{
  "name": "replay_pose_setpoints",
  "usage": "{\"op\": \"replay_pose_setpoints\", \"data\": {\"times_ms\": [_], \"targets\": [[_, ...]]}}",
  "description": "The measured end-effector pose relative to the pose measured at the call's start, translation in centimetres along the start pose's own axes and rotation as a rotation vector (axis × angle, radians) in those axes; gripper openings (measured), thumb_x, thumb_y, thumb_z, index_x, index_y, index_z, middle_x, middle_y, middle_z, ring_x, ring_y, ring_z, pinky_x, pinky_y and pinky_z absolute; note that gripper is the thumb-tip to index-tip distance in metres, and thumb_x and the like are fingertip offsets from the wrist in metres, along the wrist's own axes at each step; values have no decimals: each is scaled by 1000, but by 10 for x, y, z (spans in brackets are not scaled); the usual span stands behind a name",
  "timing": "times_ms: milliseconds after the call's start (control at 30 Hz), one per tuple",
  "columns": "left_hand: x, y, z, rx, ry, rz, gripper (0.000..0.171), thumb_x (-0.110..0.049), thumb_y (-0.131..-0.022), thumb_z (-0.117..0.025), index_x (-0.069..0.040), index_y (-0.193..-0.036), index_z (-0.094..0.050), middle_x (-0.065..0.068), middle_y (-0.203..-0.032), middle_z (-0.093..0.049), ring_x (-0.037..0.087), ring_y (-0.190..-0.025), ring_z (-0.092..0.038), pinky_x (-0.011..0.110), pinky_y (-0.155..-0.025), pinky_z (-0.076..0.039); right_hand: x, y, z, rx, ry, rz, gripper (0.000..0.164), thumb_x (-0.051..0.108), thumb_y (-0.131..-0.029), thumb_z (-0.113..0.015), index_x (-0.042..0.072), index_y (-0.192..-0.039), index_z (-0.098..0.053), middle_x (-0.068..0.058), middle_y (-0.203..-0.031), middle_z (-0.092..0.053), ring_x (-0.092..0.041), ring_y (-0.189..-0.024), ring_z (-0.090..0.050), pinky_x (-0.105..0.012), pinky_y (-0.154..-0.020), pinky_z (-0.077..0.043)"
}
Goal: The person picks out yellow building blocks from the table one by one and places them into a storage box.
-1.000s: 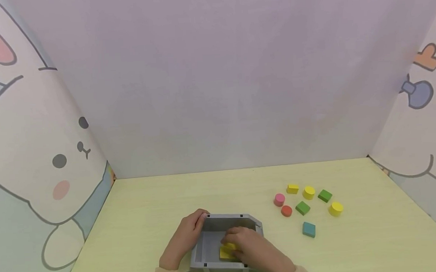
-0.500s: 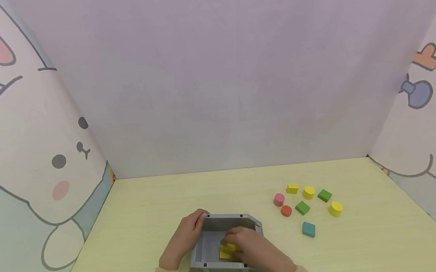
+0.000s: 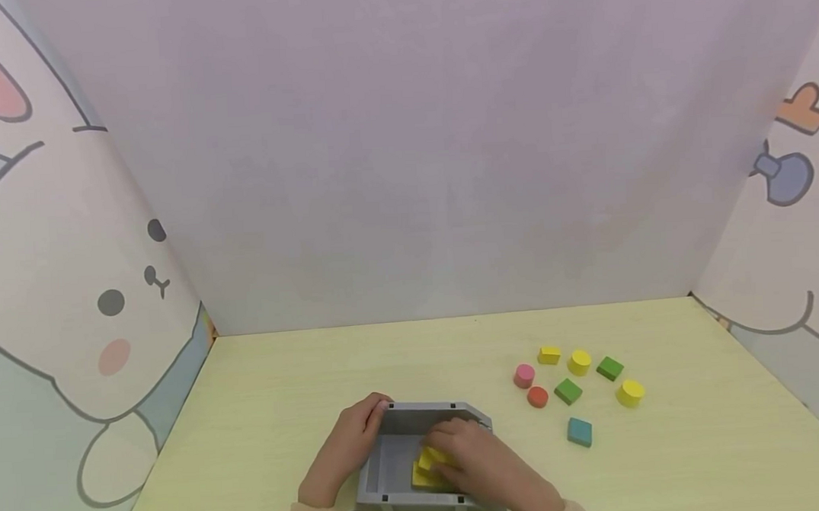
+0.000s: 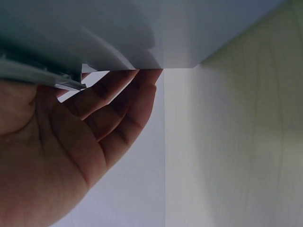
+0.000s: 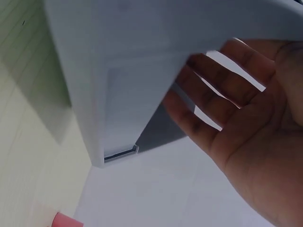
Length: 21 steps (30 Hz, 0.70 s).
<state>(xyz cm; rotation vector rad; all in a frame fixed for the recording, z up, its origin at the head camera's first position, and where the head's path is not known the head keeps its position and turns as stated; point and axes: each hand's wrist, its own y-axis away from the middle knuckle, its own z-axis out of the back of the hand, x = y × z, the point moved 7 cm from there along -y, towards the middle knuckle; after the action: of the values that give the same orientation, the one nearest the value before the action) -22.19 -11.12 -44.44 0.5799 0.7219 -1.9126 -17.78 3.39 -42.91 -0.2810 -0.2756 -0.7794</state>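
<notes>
A grey plastic bin [image 3: 394,466] stands near the front of the table. My left hand [image 3: 354,433] grips its left wall at the far corner; in the left wrist view, the fingers [image 4: 125,125] curl under the grey edge. Inside the bin, at the right, my right hand [image 3: 476,460] pinches a yellow block [image 3: 432,459] between thumb and fingers. This block overlaps another yellow block [image 3: 422,481] lying on the bin floor. In the right wrist view, the fingers [image 5: 194,125] reach behind the bin's wall, which hides the blocks.
Right of the bin lie a teal block [image 3: 580,432], green blocks [image 3: 569,391], a red disc [image 3: 538,396], a pink cylinder [image 3: 524,375], yellow cylinders [image 3: 630,393] and a small yellow block [image 3: 549,354]. A pale curtain [image 3: 447,170] stands behind the table.
My right hand has shifted slightly right and away from me, and the upper yellow block has moved with it, showing more of its top. The left hand and bin stay in place.
</notes>
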Motion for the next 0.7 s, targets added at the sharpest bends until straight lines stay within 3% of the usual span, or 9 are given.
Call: {"op": "replay_pose_setpoints", "data": {"times_ms": [700], "targets": [[0, -1, -1, -8, -2, 1, 23, -22, -99, -39, -9, -100, -58, 5, -90, -64, 14, -76, -50, 42, -69, -50, -11, 9, 19, -116, -19, -13, 23, 15, -78, -69, 11, -101, -66, 2, -98, -67, -14, -91, -59, -36, -78, -54]]}}
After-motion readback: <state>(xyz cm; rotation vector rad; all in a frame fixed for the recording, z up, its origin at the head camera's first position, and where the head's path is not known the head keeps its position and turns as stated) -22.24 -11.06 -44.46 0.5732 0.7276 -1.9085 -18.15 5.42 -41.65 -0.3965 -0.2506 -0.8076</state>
